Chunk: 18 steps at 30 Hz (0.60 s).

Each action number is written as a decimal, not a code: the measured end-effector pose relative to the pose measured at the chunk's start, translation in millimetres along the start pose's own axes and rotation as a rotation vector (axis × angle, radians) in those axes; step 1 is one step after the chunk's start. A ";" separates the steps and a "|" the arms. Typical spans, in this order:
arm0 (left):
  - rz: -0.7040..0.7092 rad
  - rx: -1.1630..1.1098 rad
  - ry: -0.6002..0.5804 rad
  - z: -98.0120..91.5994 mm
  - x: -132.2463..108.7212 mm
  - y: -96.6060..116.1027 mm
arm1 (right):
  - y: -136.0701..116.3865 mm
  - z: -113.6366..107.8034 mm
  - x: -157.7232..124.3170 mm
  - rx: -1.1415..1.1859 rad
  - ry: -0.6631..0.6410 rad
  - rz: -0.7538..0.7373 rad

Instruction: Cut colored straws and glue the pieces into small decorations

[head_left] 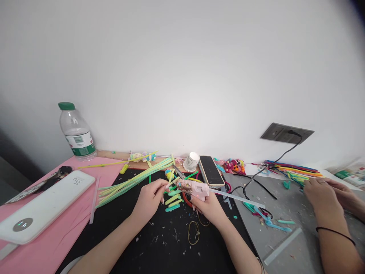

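My right hand (209, 207) is closed around the handle of a pale pink hot glue gun (198, 189), with a clear glue stick (236, 198) poking out of its back. The gun's stained nozzle end points left, close to the fingertips of my left hand (152, 196). Those fingers pinch a small pale yellow-green pipe cleaner piece (170, 185), partly hidden by them. Short folded green and yellow pipe cleaner pieces (173, 201) lie just below on the black mat (159, 243). Scissors (179, 171) rest behind the gun, beside a small yellow and blue figure (169, 174).
Long pipe cleaners (134, 179) lie left of my hands. A paper cup (191, 161) and a phone (211, 171) stand behind. A bottle (76, 133) and a power bank (48, 205) are at left. At right, another person's hands (327, 194) work near a black cable (265, 167).
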<state>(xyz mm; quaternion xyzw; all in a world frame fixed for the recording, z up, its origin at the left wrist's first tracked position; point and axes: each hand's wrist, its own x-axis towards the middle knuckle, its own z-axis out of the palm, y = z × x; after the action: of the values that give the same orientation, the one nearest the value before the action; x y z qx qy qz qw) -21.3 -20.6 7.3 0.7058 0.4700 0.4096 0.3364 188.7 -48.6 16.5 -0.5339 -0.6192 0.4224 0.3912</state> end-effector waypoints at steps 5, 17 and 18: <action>0.008 0.001 0.009 -0.2 0.1 -1.1 | -0.7 0.0 1.2 -0.027 0.038 0.003; 0.008 0.003 0.013 -0.5 0.3 0.6 | 1.9 -3.0 1.4 -0.094 0.084 -0.024; 0.008 0.003 0.014 -0.4 0.1 0.3 | 1.6 -3.0 1.5 -0.112 0.108 -0.045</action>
<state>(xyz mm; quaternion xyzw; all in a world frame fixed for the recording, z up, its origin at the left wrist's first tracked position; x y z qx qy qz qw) -21.5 -20.6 7.8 0.7053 0.4701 0.4151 0.3305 191.9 -46.7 16.1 -0.5627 -0.6319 0.3488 0.4030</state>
